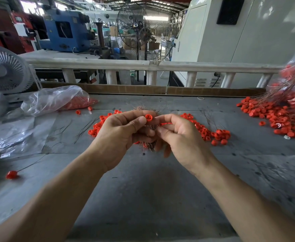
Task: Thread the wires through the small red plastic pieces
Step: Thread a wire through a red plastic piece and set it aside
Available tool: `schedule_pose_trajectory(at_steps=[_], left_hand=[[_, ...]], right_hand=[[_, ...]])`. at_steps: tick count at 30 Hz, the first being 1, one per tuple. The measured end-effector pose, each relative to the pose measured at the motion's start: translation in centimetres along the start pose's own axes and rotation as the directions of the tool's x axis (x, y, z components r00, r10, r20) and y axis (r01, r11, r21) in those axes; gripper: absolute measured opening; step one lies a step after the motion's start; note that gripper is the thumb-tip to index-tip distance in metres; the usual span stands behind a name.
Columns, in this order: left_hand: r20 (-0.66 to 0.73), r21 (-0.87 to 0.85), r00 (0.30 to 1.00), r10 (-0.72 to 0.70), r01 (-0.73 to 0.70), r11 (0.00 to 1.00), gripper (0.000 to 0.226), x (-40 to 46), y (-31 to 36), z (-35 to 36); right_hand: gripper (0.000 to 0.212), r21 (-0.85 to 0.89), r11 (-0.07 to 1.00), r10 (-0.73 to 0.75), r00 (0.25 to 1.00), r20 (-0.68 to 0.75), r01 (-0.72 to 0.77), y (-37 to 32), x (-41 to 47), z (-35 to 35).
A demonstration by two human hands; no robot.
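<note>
Grey bench point(143, 180), loose red pieces point(211, 132) behind hands. Left hand point(120, 135) pinches red cap point(148, 117), opening toward camera; right hand point(180, 137) fingertips pinched just right of cap, wire too thin to confirm.

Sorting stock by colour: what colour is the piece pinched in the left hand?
Red piece; head view shows it.

Two hands point(124, 135); red pieces point(213, 133) perhaps hundreds; two fans point(5, 70); two bags point(55, 98).
</note>
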State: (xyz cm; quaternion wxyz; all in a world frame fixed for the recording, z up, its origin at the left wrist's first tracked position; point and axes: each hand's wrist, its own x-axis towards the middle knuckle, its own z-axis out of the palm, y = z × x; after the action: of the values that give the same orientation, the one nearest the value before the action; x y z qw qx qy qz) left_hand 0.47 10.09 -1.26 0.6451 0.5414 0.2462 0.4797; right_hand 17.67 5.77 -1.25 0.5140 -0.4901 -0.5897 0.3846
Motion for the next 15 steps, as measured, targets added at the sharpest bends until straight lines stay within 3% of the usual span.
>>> schedule_pose_trajectory(at_steps=[6, 8, 11, 15], left_hand=[[-0.022, -0.014, 0.999, -0.032, 0.032, 0.999, 0.028, 0.0, -0.1, -0.1], [-0.043, -0.026, 0.998, -0.038, 0.037, 0.999, 0.028, 0.0, 0.0, -0.1], [-0.063, -0.029, 0.997, -0.045, 0.044, 0.999, 0.030, 0.1, 0.0, -0.2], [-0.079, -0.033, 0.995, -0.052, 0.050, 0.998, 0.026, 0.1, -0.1, 0.0]], right_hand=[[0.013, -0.151, 0.988, 0.040, 0.996, 0.082, -0.027, 0.2, 0.1, -0.8], [0.008, -0.302, 0.953, 0.009, 1.000, -0.027, -0.017, 0.5, 0.7, -1.8], [0.010, -0.602, 0.793, -0.094, 0.956, -0.279, -0.097, 1.0, 1.7, -4.6], [0.018, -0.721, 0.628, -0.012, 0.923, -0.385, -0.292, 1.6, 1.8, -8.1]])
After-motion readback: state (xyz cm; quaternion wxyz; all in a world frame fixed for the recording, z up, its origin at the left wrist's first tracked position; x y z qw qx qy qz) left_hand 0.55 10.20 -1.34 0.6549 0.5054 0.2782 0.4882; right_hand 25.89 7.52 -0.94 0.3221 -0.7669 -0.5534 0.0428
